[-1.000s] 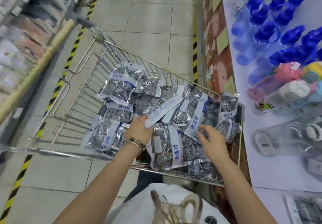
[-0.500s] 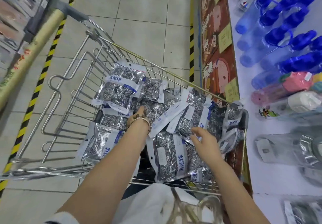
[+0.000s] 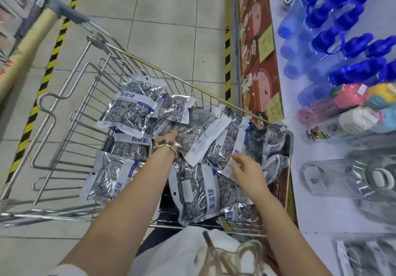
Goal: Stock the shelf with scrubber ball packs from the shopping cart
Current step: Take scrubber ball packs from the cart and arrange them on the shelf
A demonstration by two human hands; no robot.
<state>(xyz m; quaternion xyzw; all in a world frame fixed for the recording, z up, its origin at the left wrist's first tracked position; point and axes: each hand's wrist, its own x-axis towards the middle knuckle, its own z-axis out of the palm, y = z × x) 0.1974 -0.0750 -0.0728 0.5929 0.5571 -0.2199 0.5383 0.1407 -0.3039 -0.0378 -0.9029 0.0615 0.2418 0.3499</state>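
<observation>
A wire shopping cart below me holds several clear scrubber ball packs with white and blue labels, piled loosely. My left hand, a bracelet on its wrist, reaches deep into the middle of the pile; its fingers are mostly hidden among the packs. My right hand hovers over the packs on the cart's right side, fingers relaxed and touching the edge of a pack. The white shelf lies to the right, with more scrubber packs at its near corner.
Blue-capped clear bottles and pastel bottles lie on the shelf, clear glass jugs nearer me. A red patterned panel fronts the shelf. Tiled aisle floor with yellow-black tape lies beyond the cart.
My left hand has pushed farther forward into the pile. My right hand has shifted slightly right and up over the packs. The view has tilted down toward the cart.
</observation>
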